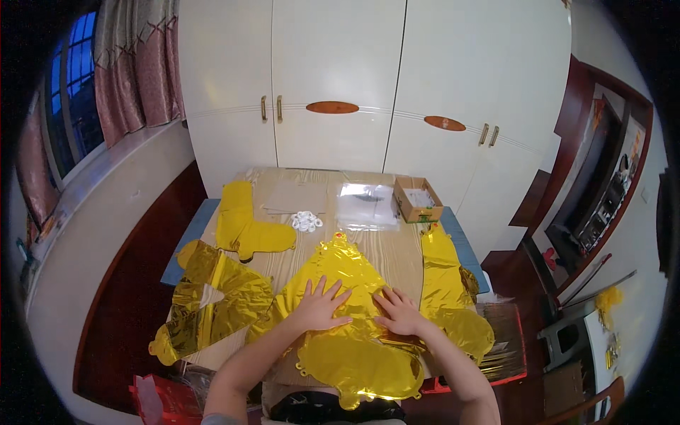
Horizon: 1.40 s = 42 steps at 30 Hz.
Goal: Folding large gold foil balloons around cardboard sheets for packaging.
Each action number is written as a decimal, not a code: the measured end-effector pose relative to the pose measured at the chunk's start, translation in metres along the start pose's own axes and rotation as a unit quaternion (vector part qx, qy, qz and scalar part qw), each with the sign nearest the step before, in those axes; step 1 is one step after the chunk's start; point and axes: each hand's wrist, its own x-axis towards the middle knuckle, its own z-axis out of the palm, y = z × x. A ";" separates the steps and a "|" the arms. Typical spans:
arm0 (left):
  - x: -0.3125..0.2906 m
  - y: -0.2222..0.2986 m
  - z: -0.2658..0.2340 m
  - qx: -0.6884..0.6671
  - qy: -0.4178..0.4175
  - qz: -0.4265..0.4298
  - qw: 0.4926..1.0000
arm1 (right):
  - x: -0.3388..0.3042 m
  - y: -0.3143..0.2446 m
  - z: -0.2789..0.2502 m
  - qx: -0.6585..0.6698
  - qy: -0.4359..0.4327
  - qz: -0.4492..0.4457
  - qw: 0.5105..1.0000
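A shiny gold foil balloon (347, 265), uninflated, lies flat in front of me at the middle of the table, with a small tab at its far tip. My left hand (322, 308) rests on it with fingers spread. On its right side my right hand (400, 312) also presses flat, fingers apart. Nearer to me a rounded gold foil part (361, 365) hangs at the table's front edge; I cannot tell whether it belongs to the same balloon. More flat gold balloons lie around: an L-shaped one (237, 223) at the far left, a creased one (227, 304) at the left, another (440, 265) at the right.
Behind the middle balloon sit a pile of small white rings (307, 222), a cardboard sheet (294, 196), clear plastic bags (368, 205) and an open cardboard box (418, 200). Red containers (166, 400) stand below the table's sides. A white wardrobe (333, 64) closes off the far side.
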 end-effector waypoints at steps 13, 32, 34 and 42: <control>-0.003 0.002 0.005 -0.001 -0.002 -0.032 0.999 | -0.023 0.012 -0.003 0.102 0.121 -0.049 0.986; -0.003 0.002 0.006 -0.012 0.033 -0.026 0.999 | -0.200 -0.055 0.030 0.269 0.294 0.184 0.898; -0.003 0.001 0.008 -0.009 0.035 -0.026 0.999 | -0.207 -0.068 0.051 0.406 0.336 0.218 0.821; -0.004 0.001 0.004 -0.019 0.017 -0.034 0.999 | -0.184 -0.116 0.064 0.564 0.410 0.173 0.696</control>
